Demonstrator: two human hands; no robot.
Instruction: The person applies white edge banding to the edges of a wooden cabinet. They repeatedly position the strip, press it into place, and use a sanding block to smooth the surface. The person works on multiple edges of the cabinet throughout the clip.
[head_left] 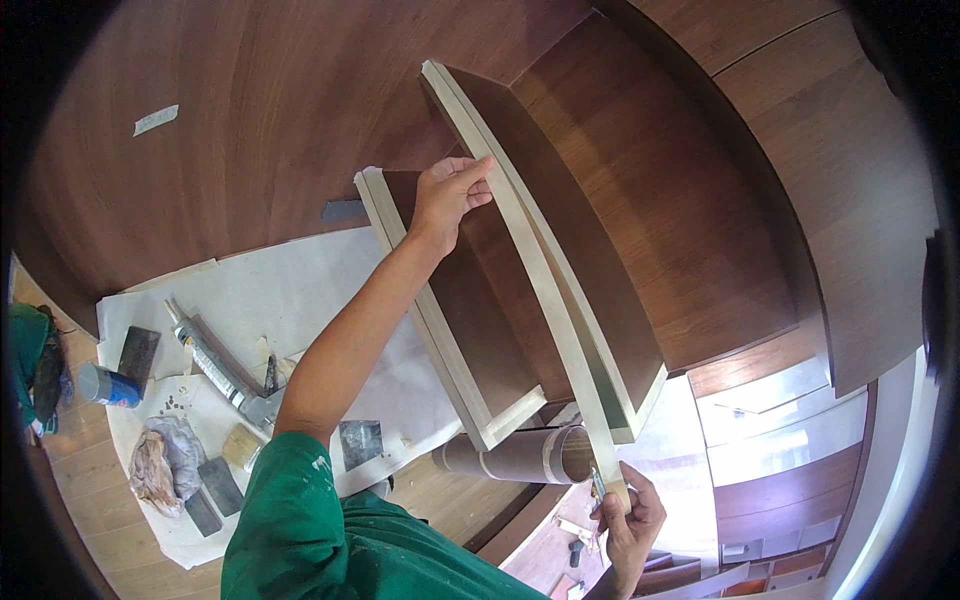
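My left hand [450,200] pinches a long cream strip [545,280] between thumb and fingers, near the upper part of a brown wooden shelf [560,200]. Lower down, the strip bows away from the pale front edge of that shelf, leaving a gap. Its bottom end is in my right hand [632,522], whose fingers are closed around it. A small metallic tool [598,485] also shows at these right fingers; its kind is hard to make out. Beside my left forearm stands a second brown shelf [450,310] with a pale front edge.
White sheeting [300,270] to the left carries a caulking gun [215,360], a blue can [110,385], a crumpled bag [165,465] and several dark flat blocks [220,485]. Below the shelves lies a brown roll [515,455]. A wooden panel [270,120] rises behind.
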